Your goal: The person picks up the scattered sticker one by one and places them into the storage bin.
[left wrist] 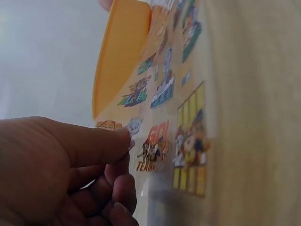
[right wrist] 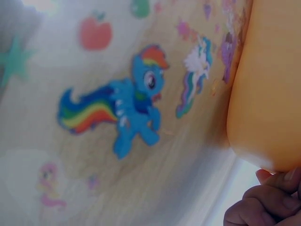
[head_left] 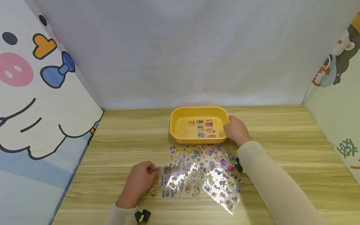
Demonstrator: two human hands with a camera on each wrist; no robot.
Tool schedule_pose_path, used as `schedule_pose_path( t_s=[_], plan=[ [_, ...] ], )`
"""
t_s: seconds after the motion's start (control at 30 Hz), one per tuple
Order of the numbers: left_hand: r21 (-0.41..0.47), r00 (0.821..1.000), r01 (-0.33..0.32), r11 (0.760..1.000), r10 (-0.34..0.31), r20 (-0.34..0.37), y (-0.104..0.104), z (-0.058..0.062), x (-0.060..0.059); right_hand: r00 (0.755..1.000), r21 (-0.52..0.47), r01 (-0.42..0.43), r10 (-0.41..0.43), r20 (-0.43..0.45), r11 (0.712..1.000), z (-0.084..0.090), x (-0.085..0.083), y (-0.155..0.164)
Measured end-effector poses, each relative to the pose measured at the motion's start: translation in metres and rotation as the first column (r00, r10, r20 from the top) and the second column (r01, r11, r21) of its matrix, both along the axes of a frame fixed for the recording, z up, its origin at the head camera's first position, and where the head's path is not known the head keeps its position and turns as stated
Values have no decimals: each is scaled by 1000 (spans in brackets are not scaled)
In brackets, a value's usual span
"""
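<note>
On the desk [head_left: 281,131], a sticker [head_left: 154,169] is pinched by the left hand [head_left: 139,182] over the sticker sheet [head_left: 197,172]; the yellow tray [head_left: 180,131] is gripped at its rim by the right hand [head_left: 237,131]

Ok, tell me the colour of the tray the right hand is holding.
Yellow-orange tray, plain, with stickers inside; the head view shows it best.

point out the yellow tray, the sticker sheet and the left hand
yellow tray [head_left: 175,132]: head view, on its near left wall.
sticker sheet [head_left: 197,173]: head view, on its glossy middle.
left hand [head_left: 139,182]: head view, on the back of the hand.
</note>
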State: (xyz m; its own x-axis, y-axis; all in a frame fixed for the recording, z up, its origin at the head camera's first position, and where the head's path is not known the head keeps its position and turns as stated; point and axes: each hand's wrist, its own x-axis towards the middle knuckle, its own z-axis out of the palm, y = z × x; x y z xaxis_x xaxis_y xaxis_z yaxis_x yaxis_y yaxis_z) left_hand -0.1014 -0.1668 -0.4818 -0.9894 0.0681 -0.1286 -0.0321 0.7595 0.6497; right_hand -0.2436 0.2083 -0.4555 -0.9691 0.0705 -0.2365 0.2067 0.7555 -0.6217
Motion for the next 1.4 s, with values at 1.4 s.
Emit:
schedule_pose_path(
  t_s=[1.4],
  plan=[
    [268,978,-194,944,207,-22,-13,38,-39,1000,-17,6,-6,-10,1000,-1,0,0]
  ],
)
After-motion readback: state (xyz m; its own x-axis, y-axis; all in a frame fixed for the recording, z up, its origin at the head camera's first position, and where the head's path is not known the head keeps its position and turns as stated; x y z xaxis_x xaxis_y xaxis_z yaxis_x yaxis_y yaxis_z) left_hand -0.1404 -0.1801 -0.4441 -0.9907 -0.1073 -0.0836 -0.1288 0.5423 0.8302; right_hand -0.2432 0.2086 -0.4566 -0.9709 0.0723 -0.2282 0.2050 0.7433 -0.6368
